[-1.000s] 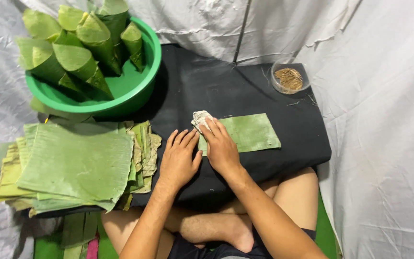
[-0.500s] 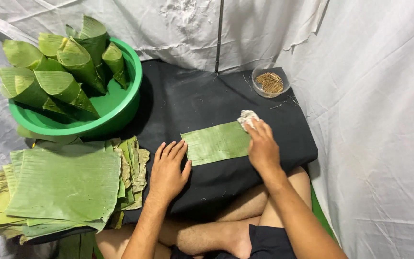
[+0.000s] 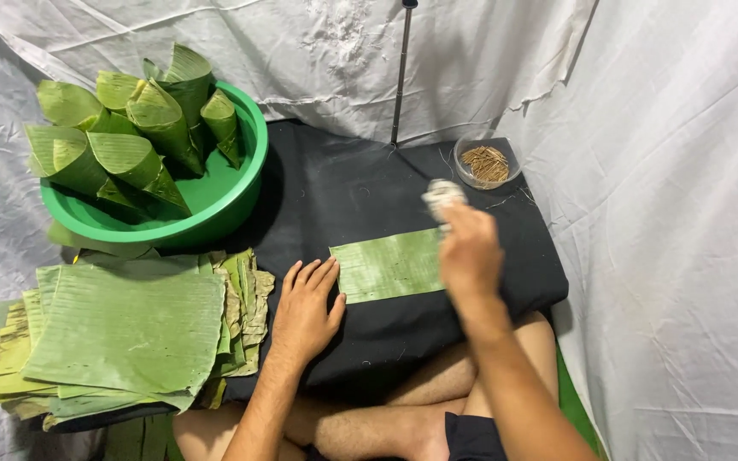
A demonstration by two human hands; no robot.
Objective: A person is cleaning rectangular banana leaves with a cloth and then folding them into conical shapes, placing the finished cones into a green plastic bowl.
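Note:
A rectangular strip of green banana leaf (image 3: 389, 265) lies flat on a black cloth (image 3: 360, 192). My left hand (image 3: 307, 309) rests palm down on the cloth, fingers spread, its fingertips touching the strip's left edge. My right hand (image 3: 469, 248) hovers over the strip's right end, blurred by motion, and grips a small crumpled white cloth wad (image 3: 442, 195) between its fingers.
A green basin (image 3: 231, 192) at the back left holds several folded leaf cones (image 3: 137, 128). A stack of flat leaf sheets (image 3: 125, 329) lies at the left. A small clear bowl of thin brown sticks (image 3: 486, 162) stands at the back right. White sheeting surrounds everything.
My right hand has swept the white wad from the strip's left end to its right end and lifted slightly. My left hand stays flat at the strip's left edge.

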